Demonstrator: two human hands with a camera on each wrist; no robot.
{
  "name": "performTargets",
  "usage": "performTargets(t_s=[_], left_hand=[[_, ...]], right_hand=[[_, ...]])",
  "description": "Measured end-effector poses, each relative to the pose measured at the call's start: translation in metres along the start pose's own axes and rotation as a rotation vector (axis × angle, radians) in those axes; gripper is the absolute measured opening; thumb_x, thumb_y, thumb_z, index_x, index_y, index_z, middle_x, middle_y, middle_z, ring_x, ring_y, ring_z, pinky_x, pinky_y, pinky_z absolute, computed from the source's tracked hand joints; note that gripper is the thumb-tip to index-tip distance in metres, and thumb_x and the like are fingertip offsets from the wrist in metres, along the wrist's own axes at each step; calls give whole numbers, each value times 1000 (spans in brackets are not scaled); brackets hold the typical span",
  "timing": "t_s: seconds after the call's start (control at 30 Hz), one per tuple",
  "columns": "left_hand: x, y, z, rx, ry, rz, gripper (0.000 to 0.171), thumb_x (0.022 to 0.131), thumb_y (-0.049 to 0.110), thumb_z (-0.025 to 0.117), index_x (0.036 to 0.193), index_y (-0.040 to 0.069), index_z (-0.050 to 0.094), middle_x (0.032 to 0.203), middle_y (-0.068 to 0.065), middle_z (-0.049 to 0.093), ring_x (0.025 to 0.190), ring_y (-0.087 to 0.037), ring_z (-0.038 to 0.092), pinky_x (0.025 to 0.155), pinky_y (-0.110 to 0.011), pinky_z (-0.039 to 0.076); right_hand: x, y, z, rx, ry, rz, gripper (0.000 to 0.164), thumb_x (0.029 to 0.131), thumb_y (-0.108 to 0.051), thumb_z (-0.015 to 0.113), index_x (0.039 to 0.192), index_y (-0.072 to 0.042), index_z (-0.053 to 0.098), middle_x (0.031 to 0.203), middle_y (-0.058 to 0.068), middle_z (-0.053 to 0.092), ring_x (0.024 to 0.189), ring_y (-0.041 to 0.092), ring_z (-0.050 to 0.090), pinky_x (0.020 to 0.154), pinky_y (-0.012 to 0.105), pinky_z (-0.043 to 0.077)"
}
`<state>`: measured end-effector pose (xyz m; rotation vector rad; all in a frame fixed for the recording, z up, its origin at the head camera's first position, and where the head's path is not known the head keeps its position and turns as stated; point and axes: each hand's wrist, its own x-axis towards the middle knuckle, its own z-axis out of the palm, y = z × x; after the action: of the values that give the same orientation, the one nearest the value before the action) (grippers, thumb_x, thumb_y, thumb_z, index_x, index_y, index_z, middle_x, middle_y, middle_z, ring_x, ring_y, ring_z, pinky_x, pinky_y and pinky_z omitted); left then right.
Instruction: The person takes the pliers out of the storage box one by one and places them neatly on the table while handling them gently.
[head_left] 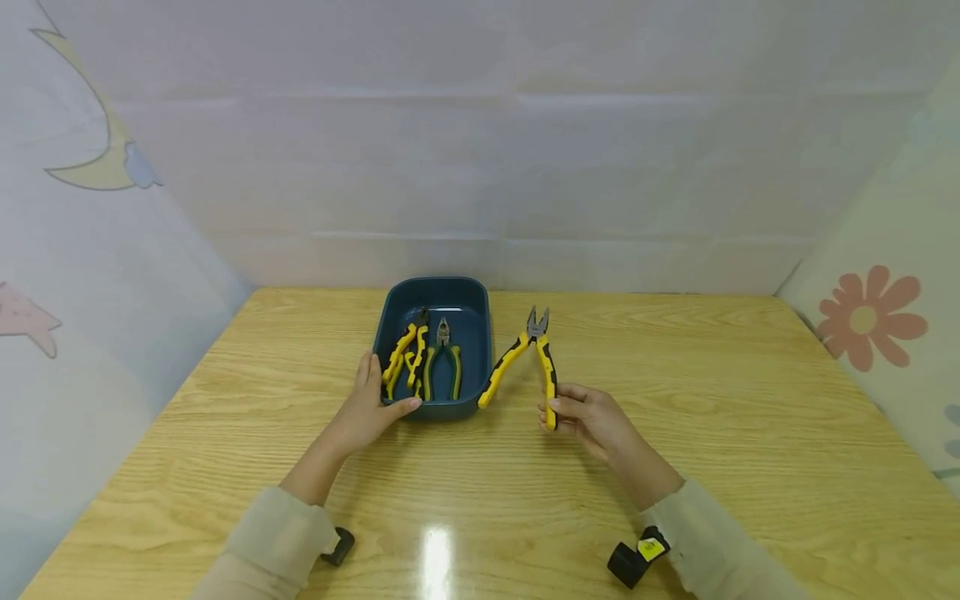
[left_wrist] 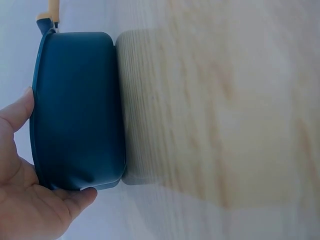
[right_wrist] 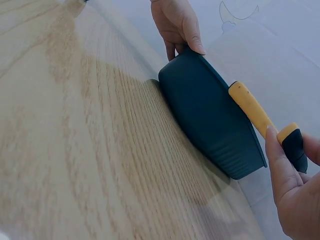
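Note:
A dark blue plastic bin (head_left: 450, 412) stands upright on the table. My left hand (head_left: 363, 418) holds its near left corner, the thumb along the front rim and the fingers on the left side. To the bin's right, my right hand (head_left: 592, 418) grips one handle of yellow-and-black combination pliers (head_left: 547, 367). Their handles are spread wide and the jaws point away from me; the free handle overlaps the bin's right edge in the head view. Inside the bin lie green-and-yellow pliers (head_left: 443, 333) and, left of them, yellow-and-black handled tools (head_left: 421, 354), partly overlapping. In the left wrist view the bin's wall (left_wrist: 77, 110) hides its contents.
The wood-grain table (head_left: 712, 375) extends on both sides of the bin. A pale wall covering (head_left: 480, 167) rises close behind the bin, with side panels bearing a moon and a flower. Black devices (head_left: 628, 564) are strapped at the wrists.

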<state>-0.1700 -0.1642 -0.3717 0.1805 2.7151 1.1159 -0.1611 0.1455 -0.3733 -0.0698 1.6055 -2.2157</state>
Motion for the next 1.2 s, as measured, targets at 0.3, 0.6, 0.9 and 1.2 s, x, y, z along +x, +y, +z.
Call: performTargets(t_s=[0.3, 0.6, 0.9, 1.2], left_hand=[[1, 0, -1, -6, -2, 3, 97, 82, 44, 53, 134, -1, -15, 138, -12, -25, 125, -40, 1, 95, -54, 16], [0, -4, -3, -5, -3, 4, 97, 82, 45, 53, 134, 1, -16, 138, -12, -25, 125, -39, -2, 95, -54, 14], [-1, -3, -3, -10, -1, 10, 97, 82, 45, 53, 134, 1, -16, 138, -11, -25, 126, -38, -3, 95, -54, 14], [-1, -2, -2, -6, 4, 8, 96, 82, 43, 54, 134, 0, -15, 138, -12, -24, 126, -37, -2, 96, -53, 14]], right_hand=[[-5, 3, -5, 9, -20, -7, 46, 87, 4, 45, 121, 24, 22, 89, 13, 54, 81, 19, 58, 78, 35, 45], [-3, 9, -6, -6, 8, 14, 50, 86, 5, 45, 124, 24, 17, 93, 16, 53, 84, 20, 57, 77, 32, 45], [6, 19, -6, -4, 43, 38, 48, 85, 5, 47, 122, 24, 23, 87, 15, 53, 79, 19, 58, 74, 33, 47], [13, 24, -2, -24, 81, 65, 45, 86, 6, 45, 123, 22, 25, 90, 19, 52, 77, 19, 57, 73, 34, 47]])
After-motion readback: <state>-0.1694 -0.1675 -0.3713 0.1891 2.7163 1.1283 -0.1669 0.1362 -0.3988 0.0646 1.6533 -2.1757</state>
